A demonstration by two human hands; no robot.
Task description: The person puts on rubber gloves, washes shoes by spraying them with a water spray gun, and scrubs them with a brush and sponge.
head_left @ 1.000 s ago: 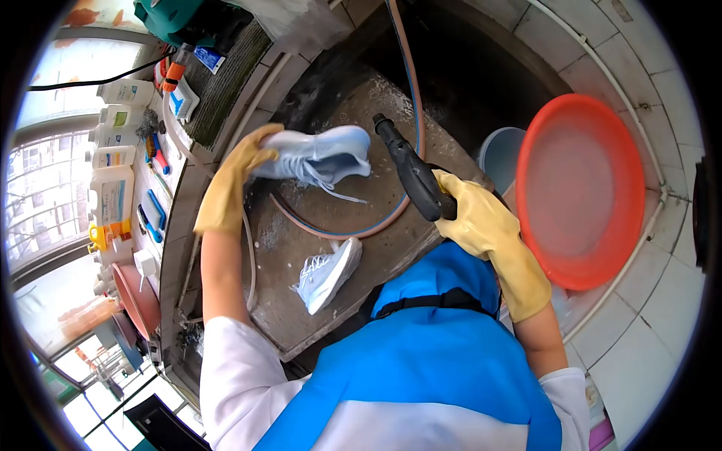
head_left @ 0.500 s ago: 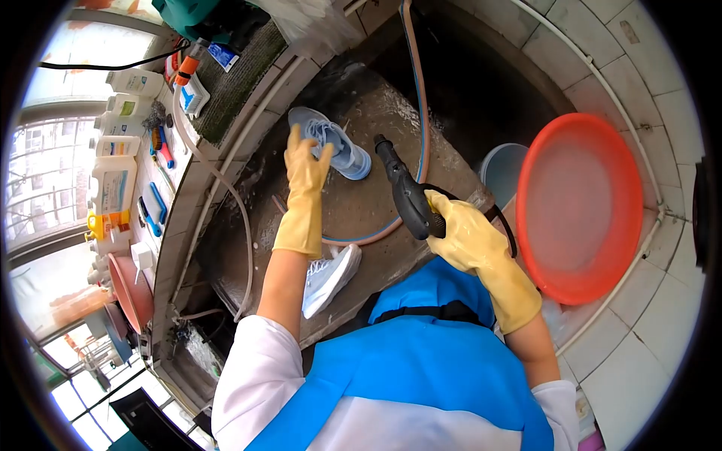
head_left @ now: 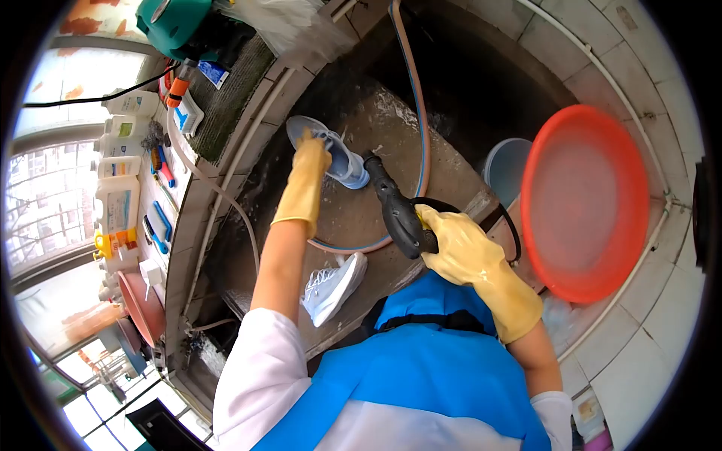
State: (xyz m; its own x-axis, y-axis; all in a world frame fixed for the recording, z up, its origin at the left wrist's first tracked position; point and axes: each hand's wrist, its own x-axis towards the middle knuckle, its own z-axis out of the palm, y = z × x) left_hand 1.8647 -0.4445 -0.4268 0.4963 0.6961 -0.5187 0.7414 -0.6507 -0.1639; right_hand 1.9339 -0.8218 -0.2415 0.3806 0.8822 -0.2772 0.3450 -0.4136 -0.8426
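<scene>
One pale shoe (head_left: 349, 167), well to the left of the orange basin (head_left: 587, 292), was partly covered by the gloved left hand (head_left: 307, 155); whether it was gripped could not be told. Nearer the basin, on the same side, a black spray gun (head_left: 397, 214) was grasped by the gloved right hand (head_left: 462, 248). A second shoe (head_left: 336, 289) was also seen left of the basin.

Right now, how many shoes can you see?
2: one shoe at the left hand, partly covered by it; the other shoe nearer the blue apron. More could be hidden.
</scene>
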